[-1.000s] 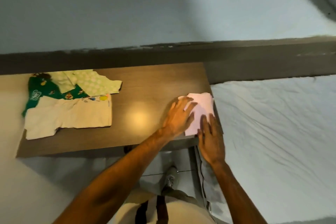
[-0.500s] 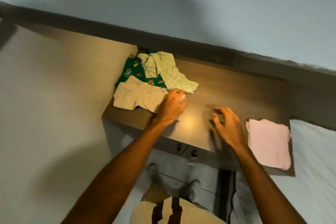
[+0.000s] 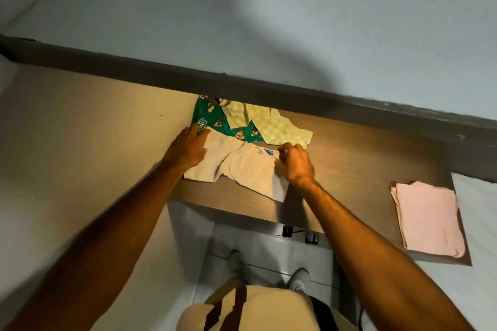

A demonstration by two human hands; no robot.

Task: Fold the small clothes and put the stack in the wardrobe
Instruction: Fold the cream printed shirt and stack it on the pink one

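A cream garment (image 3: pixel 242 169) with a small blue print lies flat at the left end of the wooden table (image 3: pixel 349 169). My left hand (image 3: pixel 189 146) grips its far left corner. My right hand (image 3: pixel 294 164) pinches its far right edge by the print. Behind it lie a green cartoon-print garment (image 3: pixel 212 121) and a pale green checked garment (image 3: pixel 271 126), unfolded and overlapping. A folded pink garment (image 3: pixel 427 219) rests at the table's right end, apart from both hands.
A beige wall (image 3: pixel 94 142) stands against the table's left end. A dark ledge (image 3: pixel 269 88) runs along the back under the pale wall. A white bed sheet (image 3: pixel 481 223) borders the table on the right. My feet stand on the tiled floor (image 3: pixel 263 258) below.
Both hands left the folded pink garment and moved left. They now hold the cream garment at its two far corners. The view has swung left with them.
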